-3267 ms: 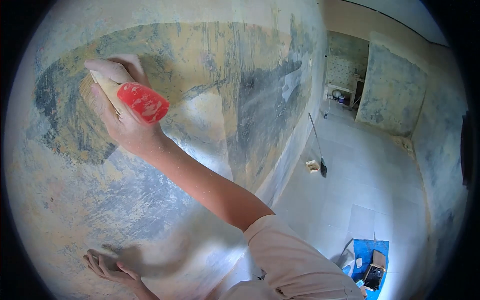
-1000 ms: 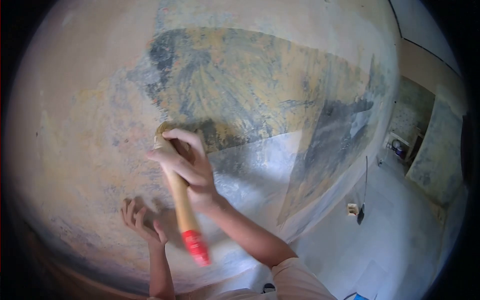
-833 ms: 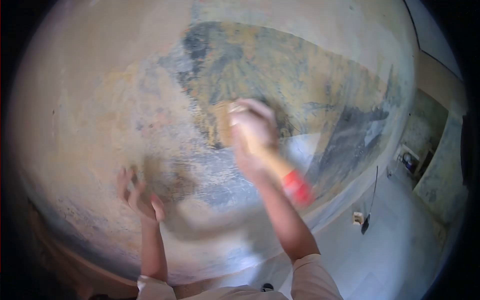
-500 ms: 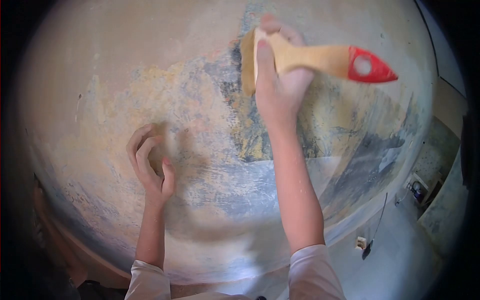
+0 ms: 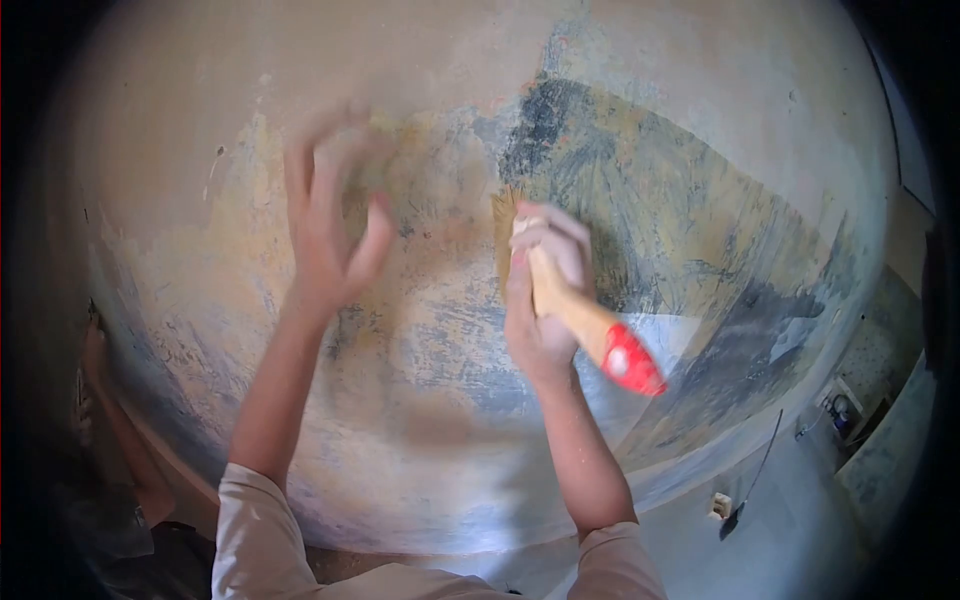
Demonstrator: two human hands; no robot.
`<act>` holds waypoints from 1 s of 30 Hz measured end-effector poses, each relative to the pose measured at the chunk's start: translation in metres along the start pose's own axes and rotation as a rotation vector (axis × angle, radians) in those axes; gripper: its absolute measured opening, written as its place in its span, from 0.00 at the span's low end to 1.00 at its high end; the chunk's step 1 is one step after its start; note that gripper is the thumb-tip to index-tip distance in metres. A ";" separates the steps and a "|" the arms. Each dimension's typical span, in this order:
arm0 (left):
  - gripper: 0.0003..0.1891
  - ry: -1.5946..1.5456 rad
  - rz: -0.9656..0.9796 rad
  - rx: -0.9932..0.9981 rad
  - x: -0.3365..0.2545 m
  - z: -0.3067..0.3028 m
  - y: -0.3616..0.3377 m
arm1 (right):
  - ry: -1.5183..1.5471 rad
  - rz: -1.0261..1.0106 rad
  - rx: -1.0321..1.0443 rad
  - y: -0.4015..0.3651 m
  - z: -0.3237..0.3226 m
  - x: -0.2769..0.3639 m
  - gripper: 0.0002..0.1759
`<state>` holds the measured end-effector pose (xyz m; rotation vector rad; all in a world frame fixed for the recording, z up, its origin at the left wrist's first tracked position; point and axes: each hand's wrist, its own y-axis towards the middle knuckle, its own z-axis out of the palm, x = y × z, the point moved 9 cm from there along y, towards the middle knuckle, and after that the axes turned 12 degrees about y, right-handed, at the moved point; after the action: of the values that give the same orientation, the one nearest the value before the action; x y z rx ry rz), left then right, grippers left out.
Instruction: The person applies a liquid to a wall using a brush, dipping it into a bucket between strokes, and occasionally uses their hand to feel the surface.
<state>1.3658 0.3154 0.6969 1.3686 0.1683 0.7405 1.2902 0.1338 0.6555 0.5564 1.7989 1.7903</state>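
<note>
Brush (image 5: 583, 318) | right hand (image 5: 546, 320): gripping | left hand (image 5: 332, 230): higher, fingers curved

The left hand (image 5: 335, 205) is up on the left, a bit blurry, with its fingers spread and bent. The right hand (image 5: 548, 285) is lower, on the right, with its fingers curled shut. Both arms reach up from the near side, elbows bent.

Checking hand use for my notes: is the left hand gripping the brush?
No, the right hand grips the brush, while the left hand is raised apart from it.
</note>
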 end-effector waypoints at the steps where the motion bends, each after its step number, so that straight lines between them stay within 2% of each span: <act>1: 0.20 -0.001 0.014 -0.026 0.007 0.001 0.024 | 0.003 -0.066 -0.049 0.010 -0.003 0.000 0.08; 2: 0.20 -0.004 0.028 -0.051 0.015 0.003 0.047 | -0.052 -0.151 -0.076 0.032 -0.004 -0.001 0.08; 3: 0.21 -0.013 0.011 -0.040 0.028 0.014 0.066 | 0.138 -0.115 -0.141 0.056 -0.004 -0.019 0.07; 5: 0.21 -0.026 -0.006 -0.027 0.034 0.019 0.091 | 0.263 0.125 -0.182 0.098 -0.006 -0.036 0.07; 6: 0.24 0.019 -0.119 0.072 0.036 0.028 0.103 | 0.261 0.123 -0.184 0.113 -0.005 -0.042 0.07; 7: 0.26 0.063 -0.231 0.170 0.043 0.037 0.107 | 0.232 0.021 -0.189 0.126 -0.006 -0.038 0.08; 8: 0.26 0.060 -0.230 0.169 0.045 0.040 0.108 | 0.202 -0.079 -0.194 0.131 -0.008 -0.033 0.10; 10: 0.27 0.204 -0.066 0.160 0.039 0.045 0.109 | 0.187 -0.122 -0.203 0.118 -0.012 -0.030 0.11; 13: 0.28 0.304 0.017 0.119 0.036 0.047 0.107 | 0.162 -0.176 -0.211 0.065 -0.015 -0.030 0.10; 17: 0.28 0.380 0.018 0.110 0.034 0.050 0.107 | 0.090 -0.097 -0.117 -0.026 -0.016 -0.019 0.02; 20: 0.30 0.463 0.017 0.144 0.036 0.057 0.106 | 0.219 -0.124 -0.103 -0.077 -0.010 -0.014 0.04; 23: 0.33 0.603 0.017 0.192 0.037 0.066 0.105 | 0.115 -0.097 0.063 -0.089 -0.013 -0.010 0.18; 25: 0.34 0.662 0.010 0.277 0.034 0.071 0.108 | 0.065 -0.114 0.112 -0.084 -0.026 -0.004 0.19; 30: 0.32 0.630 -0.032 0.299 0.020 0.082 0.112 | -0.062 -0.164 0.188 -0.070 -0.060 -0.005 0.20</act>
<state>1.3812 0.2612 0.8247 1.3660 0.8224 1.1361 1.2621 0.0821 0.5849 0.5135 1.9235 1.4900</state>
